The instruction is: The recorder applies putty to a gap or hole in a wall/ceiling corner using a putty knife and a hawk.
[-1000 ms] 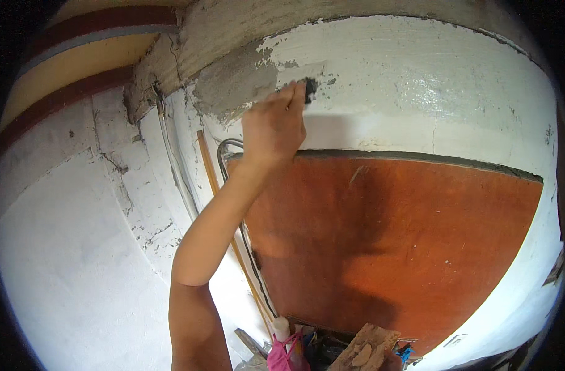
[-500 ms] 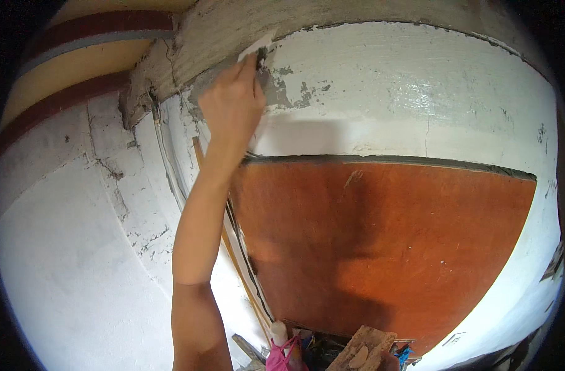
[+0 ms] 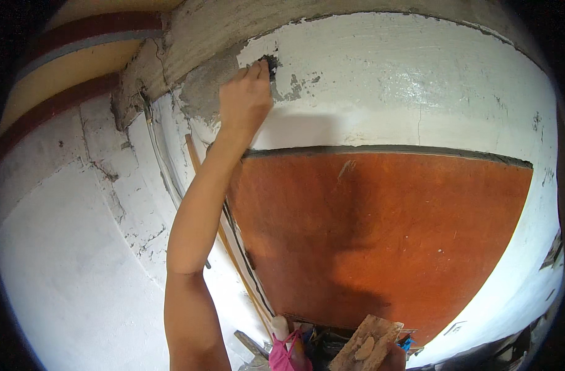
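Note:
My left hand [image 3: 246, 96] is raised against the upper wall, its fingers pinched together. At the fingertips is something dark [image 3: 270, 64], pressed to the wall; whether it is a tool or wet mortar I cannot tell. Around it, flaking white paint [image 3: 293, 49] meets bare grey cement [image 3: 208, 86]. Low in the picture, a rough brown wooden board [image 3: 376, 334] carries a small lump [image 3: 364, 348]. My right hand [image 3: 393, 360] shows only in part at the board's lower right edge, seemingly gripping it; its fingers are mostly hidden.
Below the white band is a reddish-brown panel [image 3: 381, 235] with a grey mortar line [image 3: 387, 149] along its top. Dark cables [image 3: 239, 238] and a wooden strip [image 3: 223, 238] run down its left side. A pink cloth [image 3: 283, 353] hangs near the bottom.
My left hand has moved slightly right and a little down along the wall. The view has shifted a little, and the board sits slightly higher, with part of my right hand now showing.

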A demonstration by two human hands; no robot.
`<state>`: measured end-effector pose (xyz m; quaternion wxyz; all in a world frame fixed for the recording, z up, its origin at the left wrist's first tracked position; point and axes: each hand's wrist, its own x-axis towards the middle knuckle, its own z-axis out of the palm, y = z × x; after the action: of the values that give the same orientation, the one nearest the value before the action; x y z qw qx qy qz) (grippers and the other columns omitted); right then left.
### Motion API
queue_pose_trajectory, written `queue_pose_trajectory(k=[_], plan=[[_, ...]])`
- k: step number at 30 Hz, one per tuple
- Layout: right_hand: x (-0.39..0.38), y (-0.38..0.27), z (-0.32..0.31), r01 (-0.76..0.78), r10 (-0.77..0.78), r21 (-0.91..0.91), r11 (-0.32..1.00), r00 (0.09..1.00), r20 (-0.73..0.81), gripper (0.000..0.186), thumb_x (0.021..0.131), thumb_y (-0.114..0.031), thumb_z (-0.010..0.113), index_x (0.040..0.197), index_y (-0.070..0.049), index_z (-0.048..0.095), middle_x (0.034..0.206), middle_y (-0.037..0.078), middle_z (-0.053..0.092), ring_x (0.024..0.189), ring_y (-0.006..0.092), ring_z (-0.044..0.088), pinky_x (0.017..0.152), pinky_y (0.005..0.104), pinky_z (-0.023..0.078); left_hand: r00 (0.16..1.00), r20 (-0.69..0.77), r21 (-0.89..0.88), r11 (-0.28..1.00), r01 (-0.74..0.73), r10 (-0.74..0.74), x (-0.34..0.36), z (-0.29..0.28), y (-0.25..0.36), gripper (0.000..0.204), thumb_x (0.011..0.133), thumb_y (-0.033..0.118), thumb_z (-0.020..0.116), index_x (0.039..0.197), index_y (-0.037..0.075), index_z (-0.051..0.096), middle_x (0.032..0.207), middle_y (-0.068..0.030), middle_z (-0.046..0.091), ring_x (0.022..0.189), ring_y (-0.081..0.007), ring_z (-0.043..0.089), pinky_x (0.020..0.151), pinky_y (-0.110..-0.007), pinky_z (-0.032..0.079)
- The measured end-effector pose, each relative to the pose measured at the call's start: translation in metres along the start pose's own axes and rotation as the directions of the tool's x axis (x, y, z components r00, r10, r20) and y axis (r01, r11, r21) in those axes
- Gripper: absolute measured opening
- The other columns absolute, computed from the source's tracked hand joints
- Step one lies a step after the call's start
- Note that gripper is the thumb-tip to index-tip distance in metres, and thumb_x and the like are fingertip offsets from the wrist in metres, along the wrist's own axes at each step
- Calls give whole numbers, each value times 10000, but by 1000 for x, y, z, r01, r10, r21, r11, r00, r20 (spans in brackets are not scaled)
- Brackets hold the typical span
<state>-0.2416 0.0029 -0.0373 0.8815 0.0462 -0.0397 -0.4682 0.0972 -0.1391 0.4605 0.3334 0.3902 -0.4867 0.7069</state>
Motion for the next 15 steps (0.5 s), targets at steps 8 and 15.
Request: queue_pose_trajectory(k=[8,15], plan=[[-1,-4,11,55,-69,-435,899,998,-15,468,925,-282,557,1316,-47,453,1313,123,519,1204,302,494,1048,465,387,996,65,9,998,58,-58,12,-13,-7,319,723,76,582,1032,61,658,923,-70,679,827,-227,659,645,-363,547],[0,-5,-3,7,-6,-13,1000,994,112,450,920,-253,556,1307,-43,465,1300,125,533,1195,300,505,1046,460,388,995,84,-67,996,52,-47,7,-30,-20,332,693,59,589,1018,62,652,931,-59,672,832,-231,653,680,-363,548]])
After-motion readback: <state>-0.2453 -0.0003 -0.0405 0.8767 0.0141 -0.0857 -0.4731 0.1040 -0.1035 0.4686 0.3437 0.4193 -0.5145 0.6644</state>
